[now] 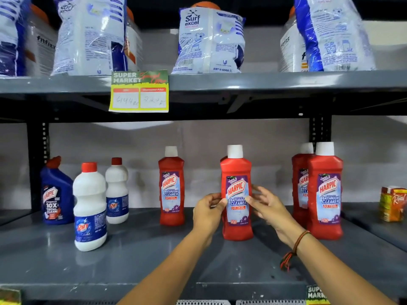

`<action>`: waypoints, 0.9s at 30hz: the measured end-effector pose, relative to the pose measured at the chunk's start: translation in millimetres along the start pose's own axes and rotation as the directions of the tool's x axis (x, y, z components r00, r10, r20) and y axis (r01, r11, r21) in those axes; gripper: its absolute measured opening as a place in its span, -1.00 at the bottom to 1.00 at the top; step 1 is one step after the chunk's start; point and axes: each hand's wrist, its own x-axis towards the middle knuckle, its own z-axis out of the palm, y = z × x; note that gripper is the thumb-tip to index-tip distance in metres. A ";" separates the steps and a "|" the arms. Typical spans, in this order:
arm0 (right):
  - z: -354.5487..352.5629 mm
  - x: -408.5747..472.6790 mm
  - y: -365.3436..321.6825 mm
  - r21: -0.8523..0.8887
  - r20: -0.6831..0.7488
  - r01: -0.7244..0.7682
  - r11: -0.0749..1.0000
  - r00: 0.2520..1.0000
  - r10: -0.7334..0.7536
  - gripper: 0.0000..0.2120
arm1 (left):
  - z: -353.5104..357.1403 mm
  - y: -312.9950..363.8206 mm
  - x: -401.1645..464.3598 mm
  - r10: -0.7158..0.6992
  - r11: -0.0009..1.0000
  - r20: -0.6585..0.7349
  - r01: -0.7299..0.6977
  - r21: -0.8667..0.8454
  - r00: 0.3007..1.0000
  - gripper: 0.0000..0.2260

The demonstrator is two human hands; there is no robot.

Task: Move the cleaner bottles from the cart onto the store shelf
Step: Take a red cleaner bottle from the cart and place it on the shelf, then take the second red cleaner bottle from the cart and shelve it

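Two hands on one red Harpic bathroom cleaner bottle (236,194), upright on the grey store shelf (132,249): left hand (208,213) and right hand (267,208) clamped on its label sides. Rigid plastic, likely liquid-heavy, slick; grip mid-body.

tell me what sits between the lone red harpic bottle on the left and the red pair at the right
One red Harpic bottle, upright on the grey shelf, with the left hand and right hand on its sides, in the head view.
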 end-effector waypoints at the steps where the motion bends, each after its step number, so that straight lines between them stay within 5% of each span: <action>1: 2.4 -3.0 -1.8 -0.021 -0.089 0.040 0.999 0.995 -0.042 -0.53 | -3.4 1.5 -2.0 0.009 1.000 -0.016 -0.009 0.016 1.000 -0.75; 6: 30.7 -25.5 -33.4 -0.051 -0.304 0.270 0.962 0.913 -0.272 -0.54 | -36.2 34.6 -20.4 0.168 0.985 -0.130 -0.170 -0.004 0.977 -0.67; 11: 95.8 -57.7 -82.3 0.082 -0.248 0.339 0.937 0.918 -0.310 -0.59 | -95.2 80.5 -51.3 0.286 0.956 -0.224 -0.295 -0.006 0.932 -0.69; 18: 205.6 -119.5 -110.9 0.211 -0.121 0.256 0.943 0.964 -0.235 -0.73 | -199.8 96.4 -107.6 0.295 0.954 -0.151 -0.301 -0.015 0.943 -0.76; 23: 274.7 -184.2 -61.2 0.139 0.074 0.039 0.990 0.996 -0.050 -0.94 | -275.4 16.5 -168.8 -0.024 0.996 -0.025 0.021 -0.084 0.999 -0.95; 27: 316.3 -250.1 33.2 0.038 0.251 -0.186 0.982 0.953 0.171 -0.87 | -330.0 -112.6 -243.6 -0.345 0.938 -0.024 0.344 -0.042 0.938 -0.76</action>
